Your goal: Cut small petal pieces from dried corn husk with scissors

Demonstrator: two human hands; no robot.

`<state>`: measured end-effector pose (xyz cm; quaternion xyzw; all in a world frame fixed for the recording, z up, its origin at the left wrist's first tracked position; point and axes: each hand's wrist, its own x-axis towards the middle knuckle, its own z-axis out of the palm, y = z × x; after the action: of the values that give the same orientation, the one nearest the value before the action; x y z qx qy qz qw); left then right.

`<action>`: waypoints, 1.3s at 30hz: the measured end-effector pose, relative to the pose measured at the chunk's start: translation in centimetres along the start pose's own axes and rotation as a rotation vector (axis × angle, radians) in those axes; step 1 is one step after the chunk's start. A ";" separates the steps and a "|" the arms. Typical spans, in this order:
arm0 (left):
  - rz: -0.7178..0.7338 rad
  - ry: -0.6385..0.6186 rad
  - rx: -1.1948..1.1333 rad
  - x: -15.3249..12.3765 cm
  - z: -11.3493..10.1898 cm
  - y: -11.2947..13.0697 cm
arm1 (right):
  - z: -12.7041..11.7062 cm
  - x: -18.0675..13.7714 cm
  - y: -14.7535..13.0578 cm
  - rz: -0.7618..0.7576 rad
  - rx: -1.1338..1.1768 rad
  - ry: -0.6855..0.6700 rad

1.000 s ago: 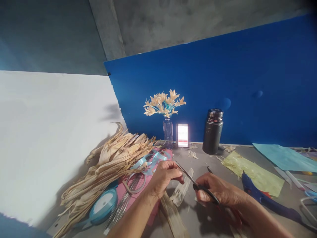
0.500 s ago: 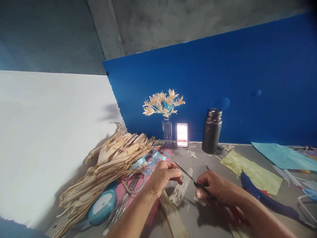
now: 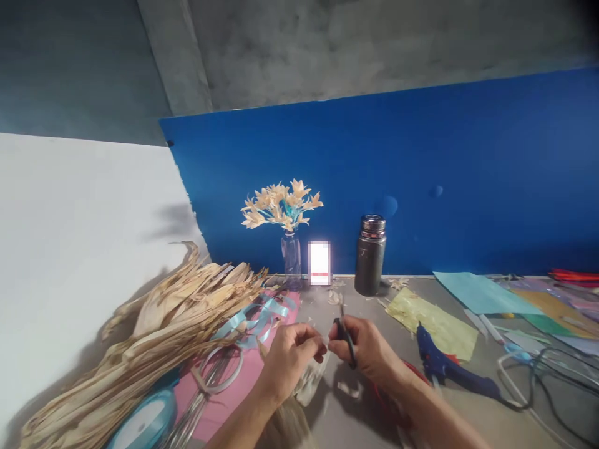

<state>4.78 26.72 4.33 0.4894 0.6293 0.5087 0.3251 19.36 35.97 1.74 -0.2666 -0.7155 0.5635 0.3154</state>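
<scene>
My right hand is closed around a pair of dark-bladed scissors, blades pointing up and away. Its thumb and forefinger come together close to my left hand, which is pinched shut. A tiny pale bit shows between the two sets of fingertips, too small to name. Below them on the table lies a pale piece of corn husk, partly covered by my left hand. Another husk strip lies nearer to me, beside my left forearm.
On the left are a heap of dried corn husks, a blue ribbon spool, thin wires and pink paper. Behind stand a glass vase of husk flowers and a dark bottle. A blue glue gun lies right.
My hands have come together, fingertips nearly meeting. The scissors have swung from slanting towards my left hand to standing almost upright. The view has turned to the right.
</scene>
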 end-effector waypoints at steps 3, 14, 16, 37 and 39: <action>0.047 -0.020 0.136 0.0 0.1 -0.4 | 0.2 0.2 0.1 -0.034 -0.107 0.017; 0.145 0.099 0.419 0.7 0.6 -1.8 | 0.6 -0.1 -0.4 -0.066 -0.562 0.102; 0.177 0.100 0.438 0.8 0.6 -2.2 | 0.9 -0.2 -0.3 -0.080 -0.605 0.141; 0.405 0.268 0.626 -0.2 1.7 -3.9 | 1.5 0.0 0.0 -0.146 -0.349 0.283; 0.439 0.342 0.576 -0.6 1.6 -3.4 | 0.3 0.5 0.2 -0.138 -0.281 0.298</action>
<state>5.45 26.70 0.61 0.5917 0.6716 0.4429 -0.0511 18.78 36.22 1.55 -0.3385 -0.7490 0.3897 0.4154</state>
